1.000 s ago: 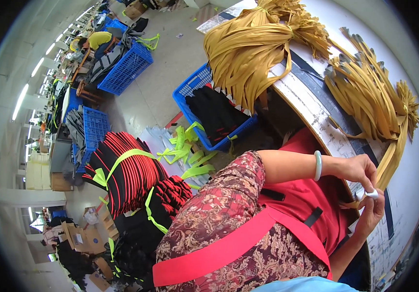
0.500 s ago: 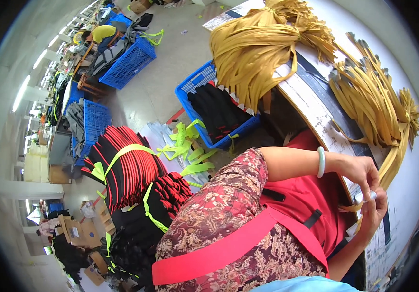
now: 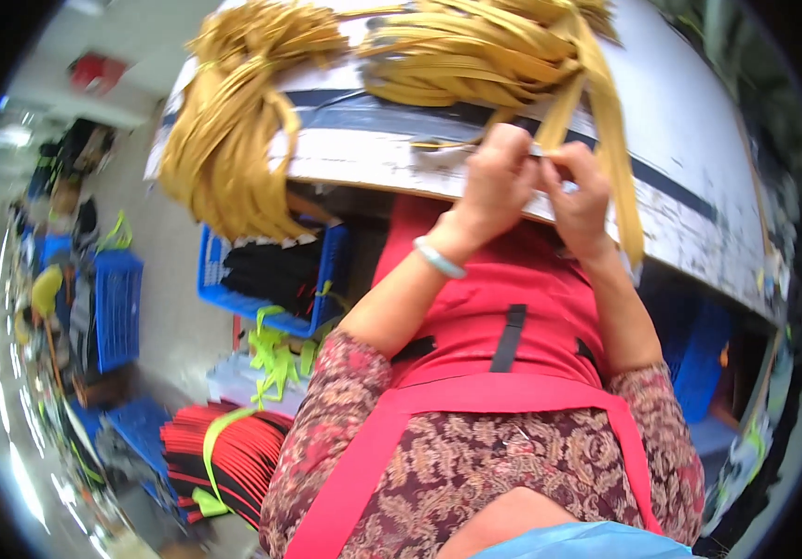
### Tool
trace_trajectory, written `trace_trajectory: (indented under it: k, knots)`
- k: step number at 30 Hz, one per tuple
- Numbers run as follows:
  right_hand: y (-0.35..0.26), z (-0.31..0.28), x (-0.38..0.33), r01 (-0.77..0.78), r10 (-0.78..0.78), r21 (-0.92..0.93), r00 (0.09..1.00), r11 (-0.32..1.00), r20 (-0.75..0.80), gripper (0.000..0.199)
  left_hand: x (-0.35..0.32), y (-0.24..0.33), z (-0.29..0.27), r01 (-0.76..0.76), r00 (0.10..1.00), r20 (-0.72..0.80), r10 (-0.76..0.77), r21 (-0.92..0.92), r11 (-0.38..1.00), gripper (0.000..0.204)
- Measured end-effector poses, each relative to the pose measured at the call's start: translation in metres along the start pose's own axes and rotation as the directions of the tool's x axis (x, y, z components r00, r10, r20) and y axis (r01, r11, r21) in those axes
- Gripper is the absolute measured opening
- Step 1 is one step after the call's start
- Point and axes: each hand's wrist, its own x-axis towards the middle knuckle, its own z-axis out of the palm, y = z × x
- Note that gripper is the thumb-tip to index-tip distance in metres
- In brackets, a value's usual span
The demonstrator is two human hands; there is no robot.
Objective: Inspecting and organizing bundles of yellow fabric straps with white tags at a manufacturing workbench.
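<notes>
My left hand (image 3: 497, 179) and my right hand (image 3: 580, 191) meet at the near edge of a white worktable (image 3: 699, 186). Both pinch a flat yellow strap (image 3: 613, 130) that runs from the pile down past my right wrist. A heap of yellow straps (image 3: 485, 56) lies on the table just beyond my fingers. A second bundle of yellow straps (image 3: 228, 140) hangs over the table's left end. A pale bangle (image 3: 438, 259) circles my left wrist. I wear a red apron (image 3: 503, 317) over a patterned top.
Under the table's left end stands a blue crate (image 3: 261, 307) holding black pieces. Neon-green straps (image 3: 275, 359) lie on the floor beside it. A bundle of red and black pieces (image 3: 228, 456) sits lower left. More blue crates (image 3: 116, 307) line the far left.
The view has swung round so the table now lies ahead instead of to the right. My hands stay together on the yellow strap, now seen at the top centre.
</notes>
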Motion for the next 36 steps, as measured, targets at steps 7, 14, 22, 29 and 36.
trace_trajectory:
  k: [7, 14, 22, 29, 36]
  knots:
    - [0.005, -0.020, -0.015, -0.300, 0.184, 0.530, 0.948, 0.794, 0.261, 0.006, 0.013, 0.007, -0.040, 0.535, 0.775, 0.576, -0.260, -0.380, 0.754, 0.025]
    - [0.003, -0.031, -0.018, -0.555, 0.470, 0.654, 0.820, 0.515, 0.326, 0.013, 0.008, 0.001, -0.027, 0.472, 0.811, 0.521, -0.264, -0.318, 0.822, 0.006]
    - [-0.004, -0.035, -0.041, -0.581, 0.442, 0.569, 0.814, 0.583, 0.378, 0.016, -0.001, 0.009, -0.045, 0.049, 0.862, 0.507, -0.008, -0.068, 0.996, 0.012]
    - [0.050, -0.114, -0.087, -0.814, 0.769, 0.145, 0.579, 0.562, 0.271, 0.020, 0.030, -0.052, -0.130, 0.288, 0.882, -0.352, -0.313, -0.123, 0.950, 0.016]
    - [0.035, -0.081, -0.089, -0.525, 0.548, -0.245, 0.836, 0.815, 0.028, 0.019, -0.048, -0.021, -0.023, 0.254, 0.824, 0.539, -0.174, -0.077, 0.964, 0.011]
